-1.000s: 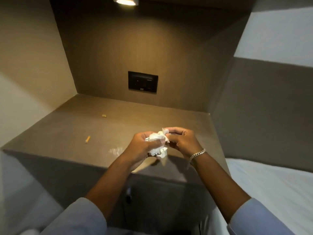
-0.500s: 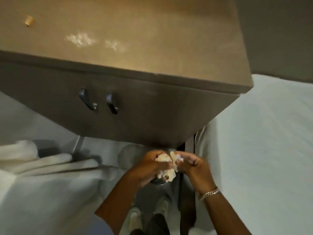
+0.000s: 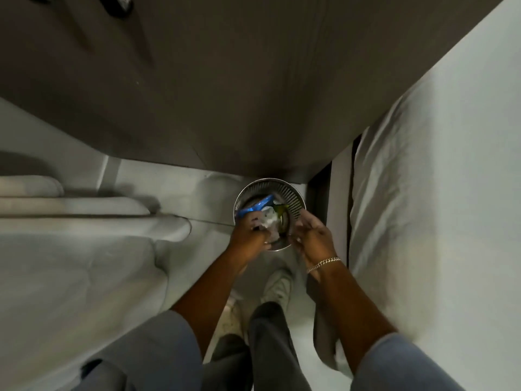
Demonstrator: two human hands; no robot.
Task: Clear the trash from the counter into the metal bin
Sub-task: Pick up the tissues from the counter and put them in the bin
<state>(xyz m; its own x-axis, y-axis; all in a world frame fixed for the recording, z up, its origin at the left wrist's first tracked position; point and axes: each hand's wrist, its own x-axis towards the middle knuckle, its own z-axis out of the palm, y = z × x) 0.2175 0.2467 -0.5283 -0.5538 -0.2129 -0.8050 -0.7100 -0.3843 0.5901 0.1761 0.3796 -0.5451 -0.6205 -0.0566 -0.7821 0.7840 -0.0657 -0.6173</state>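
Note:
A round metal bin stands on the floor below the dark cabinet, between two beds. Inside it lie a blue wrapper and a yellow-green scrap. Both my hands hover over the bin's near rim. My left hand has its fingers curled around the crumpled white tissue, which sits just over the bin's opening. My right hand, with a chain bracelet at the wrist, is slightly apart from the tissue with its fingers spread. The counter top is out of view.
The dark cabinet front fills the top, with two handles at upper left. A white-sheeted bed lies right of the bin, and pale bedding on the left. My shoes stand just behind the bin.
My view has swung down from the counter to the floor. Both hands carried the tissue down over the bin, and my right hand has come off it.

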